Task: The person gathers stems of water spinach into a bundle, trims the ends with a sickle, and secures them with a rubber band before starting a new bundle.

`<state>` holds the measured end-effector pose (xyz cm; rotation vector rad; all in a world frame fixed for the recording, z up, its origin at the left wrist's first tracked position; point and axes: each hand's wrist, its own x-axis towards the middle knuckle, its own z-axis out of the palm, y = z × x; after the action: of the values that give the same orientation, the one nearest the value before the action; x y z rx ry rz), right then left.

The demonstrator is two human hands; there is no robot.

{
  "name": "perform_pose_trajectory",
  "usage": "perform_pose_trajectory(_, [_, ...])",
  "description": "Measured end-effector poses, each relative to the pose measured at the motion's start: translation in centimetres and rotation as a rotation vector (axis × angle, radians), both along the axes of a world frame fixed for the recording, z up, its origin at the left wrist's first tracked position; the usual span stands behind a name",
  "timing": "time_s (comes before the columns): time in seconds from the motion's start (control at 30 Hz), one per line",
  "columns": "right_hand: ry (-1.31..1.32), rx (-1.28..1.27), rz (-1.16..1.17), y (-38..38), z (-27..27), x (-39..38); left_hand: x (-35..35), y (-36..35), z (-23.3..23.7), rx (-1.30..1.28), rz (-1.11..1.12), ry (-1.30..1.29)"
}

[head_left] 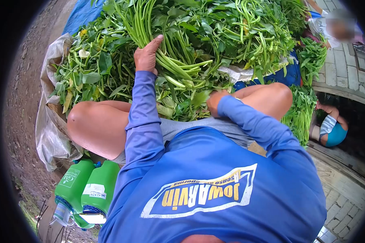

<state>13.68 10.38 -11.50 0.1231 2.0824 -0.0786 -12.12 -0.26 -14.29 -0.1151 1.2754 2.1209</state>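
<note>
My left hand (147,56) is closed around a bunch of water spinach (140,24), thumb stretched along the stems. The long stems fan out above the hand, and more cut ends (182,69) lie to its right. My right hand (215,102) is low, in front of my right knee, with its fingers curled. A broad green leaf (200,98) sticks out at its fingertips; the rest of what it grips is hidden. A large heap of loose water spinach (105,60) spreads in front of my crossed legs.
Pale sacking (54,101) edges the heap on the left, with a blue sheet (83,14) behind. Green jugs (75,180) stand by my left side. Tied greens (302,115) lie at the right. Two people (322,26) (334,127) are beyond, near paving.
</note>
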Motion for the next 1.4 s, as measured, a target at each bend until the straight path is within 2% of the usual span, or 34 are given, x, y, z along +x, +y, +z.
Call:
perform_pose_trajectory(0.1, [0.044, -0.025, -0.365, 1.5, 2.5, -1.0, -1.4, -0.8, 0.1, -0.028, 0.043, 0.016])
perform_pose_trajectory(0.13, [0.141, -0.217, -0.428, 3.2, 3.2, -0.9, -1.3, -1.2, 0.9, -0.021, 0.021, -0.036])
perform_pose_trajectory(0.17, [0.215, -0.407, -0.599, 3.9, 6.4, -2.1, -1.3, -1.4, 1.5, -0.032, 0.008, -0.065])
perform_pose_trajectory(0.2, [0.332, -0.602, -0.945, 3.9, 7.6, -2.6, -1.3, -1.3, 1.8, -0.040, -0.011, -0.097])
perform_pose_trajectory(0.23, [0.539, -0.761, -1.016, 4.0, 8.9, -3.8, -1.3, -1.1, 1.7, -0.043, -0.017, -0.100])
perform_pose_trajectory(0.27, [0.889, -0.699, -0.955, 3.3, 10.0, -5.3, -1.3, -0.9, 1.2, -0.045, -0.024, -0.105])
perform_pose_trajectory(0.3, [1.096, -0.717, -0.949, 2.8, 10.5, -6.7, -1.2, -0.7, 1.0, -0.047, -0.033, -0.113])
perform_pose_trajectory(0.33, [1.100, -0.597, -0.987, 3.2, 11.0, -7.9, -1.1, -0.6, 1.0, -0.039, -0.020, -0.125])
perform_pose_trajectory(0.37, [1.103, -0.575, -0.998, 5.5, 7.3, -8.7, -1.2, -0.7, 1.1, -0.037, -0.001, -0.116])
perform_pose_trajectory(0.43, [0.980, -0.332, -1.022, 9.5, 0.4, -11.0, -2.0, -1.5, 1.7, -0.066, 0.033, -0.061])
perform_pose_trajectory(0.53, [0.710, -0.276, -1.164, 12.0, -9.3, -13.2, -3.9, -3.5, 3.3, -0.199, 0.122, 0.035])
perform_pose_trajectory(0.7, [0.829, -0.023, -1.112, 6.8, -9.6, -15.7, -5.4, -5.3, 3.2, -0.183, 0.194, 0.064])
perform_pose_trajectory(0.8, [0.804, -0.009, -1.181, 7.7, -9.1, -16.1, -5.4, -5.2, 3.0, -0.205, 0.180, 0.030])
perform_pose_trajectory(0.83, [0.869, -0.056, -1.243, 8.4, -8.7, -15.8, -5.4, -5.2, 3.0, -0.214, 0.172, 0.019])
perform_pose_trajectory(0.87, [0.922, -0.102, -1.155, 10.0, -9.3, -15.1, -5.5, -5.1, 2.9, -0.218, 0.165, 0.007])
perform_pose_trajectory(0.93, [0.932, -0.572, -1.354, 13.7, -10.8, -14.9, -5.5, -4.7, 2.7, -0.197, 0.143, -0.024])
perform_pose_trajectory(0.97, [0.736, -0.736, -1.627, 13.1, -4.5, -14.8, -5.3, -4.4, 2.9, -0.201, 0.136, -0.039])
perform_pose_trajectory(1.0, [0.653, -0.954, -1.659, 14.1, -2.0, -14.2, -5.3, -4.1, 3.2, -0.203, 0.132, -0.051])
perform_pose_trajectory(1.07, [0.668, -0.992, -1.507, 16.0, 1.9, -12.9, -5.4, -3.8, 3.0, -0.191, 0.128, -0.039])
perform_pose_trajectory(1.13, [0.786, -1.192, -1.499, 15.4, 7.9, -10.8, -5.8, -3.6, 1.6, -0.155, 0.173, -0.001])
perform_pose_trajectory(1.17, [0.751, -1.166, -1.512, 15.8, 9.6, -9.7, -5.9, -3.5, 1.7, -0.159, 0.166, 0.012])
perform_pose_trajectory(1.27, [0.889, -1.010, -1.459, 15.6, 10.5, -6.9, -4.4, -3.6, 1.4, -0.172, 0.134, 0.018])
perform_pose_trajectory(1.3, [0.893, -1.109, -1.407, 15.3, 11.8, -6.0, -5.3, -2.9, 1.4, -0.147, 0.166, 0.042])
perform_pose_trajectory(1.33, [0.837, -1.165, -1.520, 15.1, 12.3, -5.5, -5.3, -2.7, 0.3, -0.112, 0.197, 0.112])
perform_pose_trajectory(1.4, [0.907, -0.943, -1.416, 16.1, 9.2, -4.7, -4.5, -3.5, 2.9, -0.197, 0.054, -0.088])
